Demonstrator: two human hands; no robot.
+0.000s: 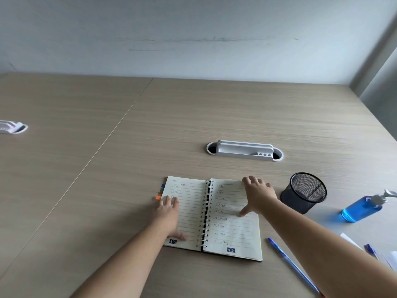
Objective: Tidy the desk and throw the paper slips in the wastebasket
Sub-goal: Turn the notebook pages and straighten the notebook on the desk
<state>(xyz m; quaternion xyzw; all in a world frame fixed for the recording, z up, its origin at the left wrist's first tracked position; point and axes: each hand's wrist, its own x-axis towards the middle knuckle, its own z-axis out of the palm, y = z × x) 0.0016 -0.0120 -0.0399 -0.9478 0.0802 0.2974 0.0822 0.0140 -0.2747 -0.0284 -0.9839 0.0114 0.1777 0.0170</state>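
- Notebook (211, 218): spiral-bound, lying open and flat on the bench (107, 147), near its front middle.
- Left hand (168, 214): spread wide, palm pressed on the left page, holding nothing.
- Right hand (256, 195): fingers splayed over the right page's upper outer part, thumb on the paper; no grip visible.
- Step judged: closing the notebook. Advice: lift the right cover from its outer edge, withdraw the left hand before the pages meet.
- Mesh basket (305, 192): just right of the notebook, upright.
- Blue pen (293, 265): near the lower right corner; keep the forearm off it.
- Paper slips (350, 240): at the right edge, partly hidden.
- Open room: wide bare bench left and behind.
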